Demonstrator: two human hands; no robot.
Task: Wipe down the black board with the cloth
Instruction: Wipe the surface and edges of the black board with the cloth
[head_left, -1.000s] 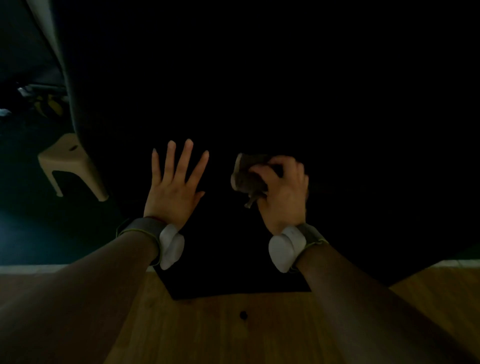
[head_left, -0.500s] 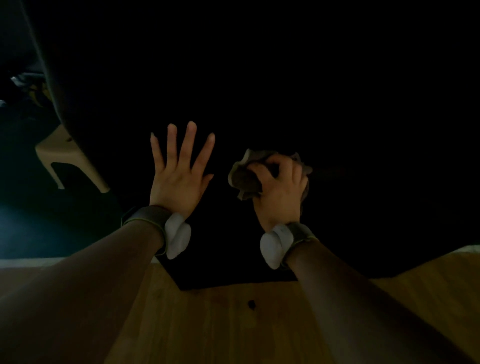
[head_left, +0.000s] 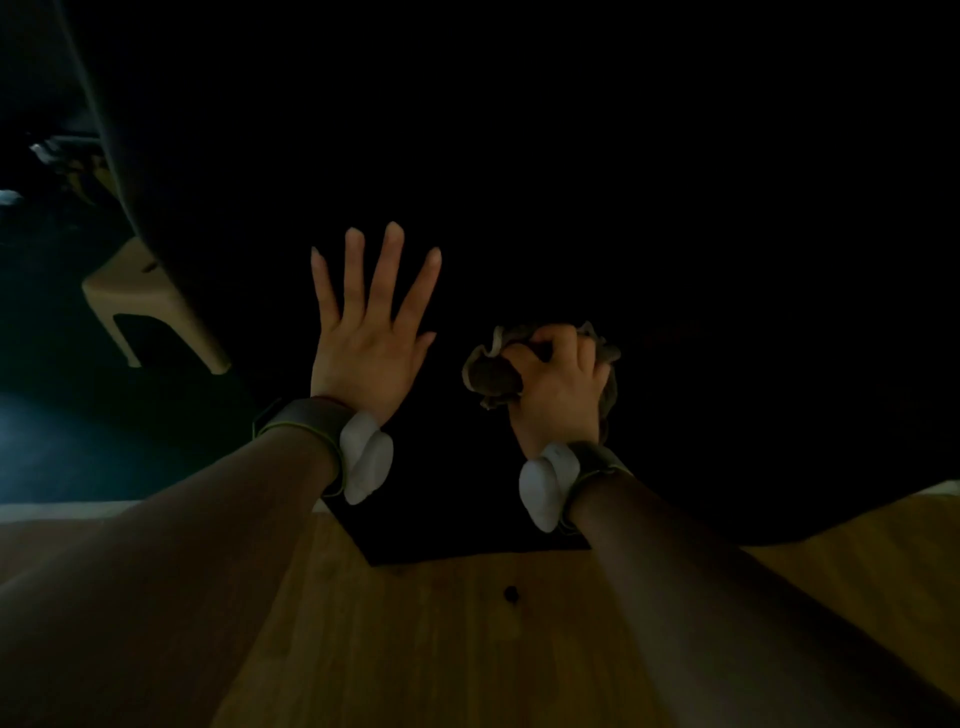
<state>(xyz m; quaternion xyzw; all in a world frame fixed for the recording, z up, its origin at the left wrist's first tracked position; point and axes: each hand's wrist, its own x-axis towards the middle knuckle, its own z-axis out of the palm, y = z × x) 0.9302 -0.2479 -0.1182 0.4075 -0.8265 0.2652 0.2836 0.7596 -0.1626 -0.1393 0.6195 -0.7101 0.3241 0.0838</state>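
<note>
The black board (head_left: 571, 182) fills most of the head view, dark and featureless, standing on a wooden surface. My left hand (head_left: 369, 332) lies flat against its lower left part, fingers straight and spread. To the right, my right hand (head_left: 558, 384) grips a crumpled grey-brown cloth (head_left: 491, 374) and holds it against the board near its lower edge. Both wrists carry bands with white pods.
A wooden table top (head_left: 467, 639) runs along the bottom, with a dark knot in it. A pale plastic stool (head_left: 135, 306) stands on the dark floor to the left of the board. Some dim objects lie at the far left.
My right hand has slid the cloth a little down the board. My left hand has stayed flat on the board.
</note>
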